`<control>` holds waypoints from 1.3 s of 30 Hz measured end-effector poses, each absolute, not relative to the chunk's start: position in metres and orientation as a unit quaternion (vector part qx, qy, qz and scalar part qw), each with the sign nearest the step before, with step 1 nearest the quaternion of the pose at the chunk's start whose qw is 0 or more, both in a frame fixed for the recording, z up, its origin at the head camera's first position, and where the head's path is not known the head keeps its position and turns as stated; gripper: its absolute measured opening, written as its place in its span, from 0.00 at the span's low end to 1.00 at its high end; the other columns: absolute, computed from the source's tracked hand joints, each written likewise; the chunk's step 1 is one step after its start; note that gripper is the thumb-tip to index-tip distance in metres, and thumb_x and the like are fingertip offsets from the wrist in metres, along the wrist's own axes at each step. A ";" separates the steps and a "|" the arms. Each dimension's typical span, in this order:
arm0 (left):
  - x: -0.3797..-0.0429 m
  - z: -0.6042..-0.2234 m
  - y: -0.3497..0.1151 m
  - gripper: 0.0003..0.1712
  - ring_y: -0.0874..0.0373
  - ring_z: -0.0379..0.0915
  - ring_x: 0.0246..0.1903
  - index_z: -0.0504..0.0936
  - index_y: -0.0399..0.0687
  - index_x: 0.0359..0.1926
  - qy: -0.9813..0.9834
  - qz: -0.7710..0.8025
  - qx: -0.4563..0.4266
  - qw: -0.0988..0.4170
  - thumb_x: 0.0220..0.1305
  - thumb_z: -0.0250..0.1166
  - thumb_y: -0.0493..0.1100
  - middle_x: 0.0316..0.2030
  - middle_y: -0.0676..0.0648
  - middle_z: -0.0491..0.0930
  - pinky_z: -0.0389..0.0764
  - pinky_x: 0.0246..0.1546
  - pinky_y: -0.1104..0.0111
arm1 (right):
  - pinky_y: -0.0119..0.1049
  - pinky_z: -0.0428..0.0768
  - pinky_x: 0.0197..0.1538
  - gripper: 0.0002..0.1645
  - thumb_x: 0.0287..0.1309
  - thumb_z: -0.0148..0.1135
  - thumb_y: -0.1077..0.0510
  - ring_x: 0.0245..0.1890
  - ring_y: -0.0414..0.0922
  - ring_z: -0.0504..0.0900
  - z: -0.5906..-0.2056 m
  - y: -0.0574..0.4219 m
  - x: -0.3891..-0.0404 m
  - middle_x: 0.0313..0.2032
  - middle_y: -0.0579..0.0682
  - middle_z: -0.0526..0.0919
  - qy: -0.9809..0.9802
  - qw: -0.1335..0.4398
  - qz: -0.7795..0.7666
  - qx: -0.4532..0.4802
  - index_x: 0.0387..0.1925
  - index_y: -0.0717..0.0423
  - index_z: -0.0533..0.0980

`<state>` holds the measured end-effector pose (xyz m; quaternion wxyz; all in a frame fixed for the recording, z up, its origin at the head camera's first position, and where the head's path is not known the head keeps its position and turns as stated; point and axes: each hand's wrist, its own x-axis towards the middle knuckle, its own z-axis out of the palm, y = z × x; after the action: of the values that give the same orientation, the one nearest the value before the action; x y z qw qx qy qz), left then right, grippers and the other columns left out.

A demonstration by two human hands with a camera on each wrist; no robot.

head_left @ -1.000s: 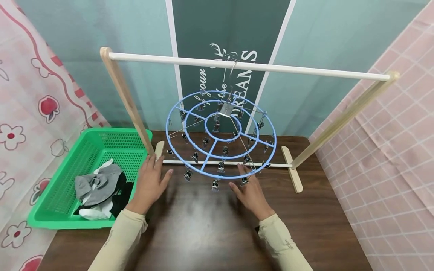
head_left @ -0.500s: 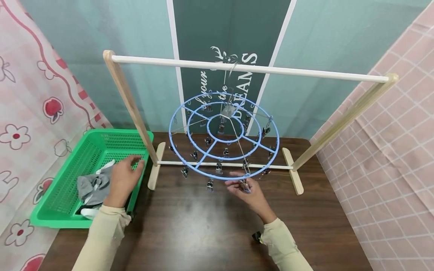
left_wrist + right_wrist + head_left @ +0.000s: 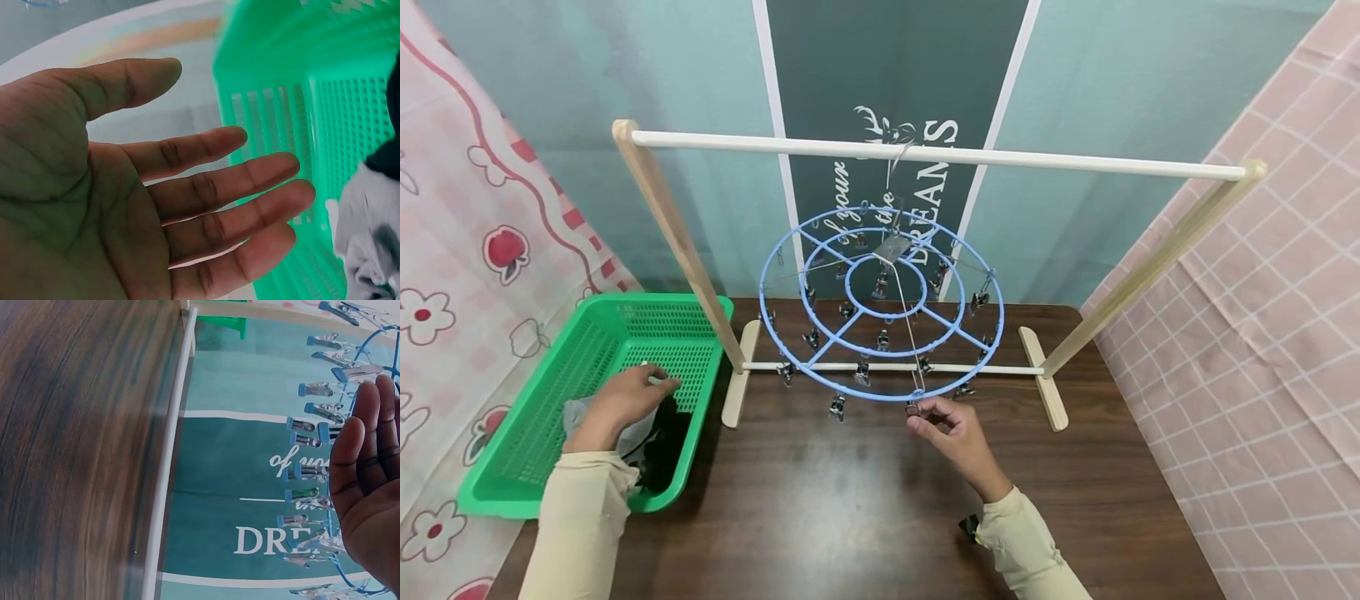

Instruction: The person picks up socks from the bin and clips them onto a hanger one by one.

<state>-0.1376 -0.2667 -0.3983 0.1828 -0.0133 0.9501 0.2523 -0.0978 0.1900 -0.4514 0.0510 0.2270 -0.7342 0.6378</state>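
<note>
My left hand [image 3: 625, 400] is over the green basket [image 3: 658, 312], fingers loosely bent and holding nothing. In the left wrist view its palm faces the camera with fingers spread beside the basket wall. Grey cloth [image 3: 636, 437] and black cloth [image 3: 666, 446] lie in the basket, partly hidden under the hand. From a white bar [image 3: 1037, 157] hangs a round blue clip hanger [image 3: 880, 397] with several metal clips. At its front rim my right hand [image 3: 958, 429] pinches a clip [image 3: 913, 408] between thumb and finger. Blue-tipped clips [image 3: 315, 389] surround the right fingers in the right wrist view.
A wooden post [image 3: 677, 233] of the rack rises right beside the basket. The rack's right foot [image 3: 1043, 379] and lower bar [image 3: 820, 367] stand on the dark wooden table [image 3: 835, 517]. Curtains enclose the back and both sides.
My left hand has moved from the rack's left post leftward over the basket. The right hand has come up to the hanger's front rim and pinches a clip. The hanger has turned slightly.
</note>
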 end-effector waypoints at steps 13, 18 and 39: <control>-0.153 -0.408 -0.298 0.54 0.22 0.53 0.59 0.45 0.22 0.69 0.915 0.302 -0.071 0.257 0.69 0.44 0.69 0.63 0.17 0.47 0.70 0.47 0.41 | 0.36 0.82 0.34 0.03 0.56 0.58 0.76 0.28 0.43 0.83 -0.448 0.194 -0.096 0.28 0.52 0.81 -0.697 0.012 0.678 0.233 0.33 0.76 0.74; -0.158 -0.420 -0.304 0.52 0.20 0.41 0.62 0.36 0.19 0.69 0.885 0.349 -0.068 0.299 0.72 0.46 0.61 0.65 0.16 0.36 0.61 0.54 0.35 | 0.36 0.81 0.33 0.03 0.55 0.56 0.76 0.27 0.45 0.83 -0.446 0.195 -0.094 0.28 0.52 0.81 -0.690 0.007 0.682 0.243 0.33 0.75 0.74; -0.162 -0.454 -0.299 0.15 0.62 0.55 0.12 0.68 0.35 0.29 0.881 0.358 -0.058 0.302 0.65 0.61 0.41 0.18 0.51 0.61 0.67 0.17 0.66 | 0.28 0.71 0.26 0.03 0.58 0.59 0.74 0.24 0.33 0.71 -0.442 0.190 -0.098 0.25 0.39 0.76 -0.724 0.038 0.646 0.240 0.29 0.69 0.75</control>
<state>-0.1624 -0.2989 -0.4542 0.3024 -0.0576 0.8814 0.3583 -0.0984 0.1897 -0.4420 0.0375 0.2399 -0.7235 0.6462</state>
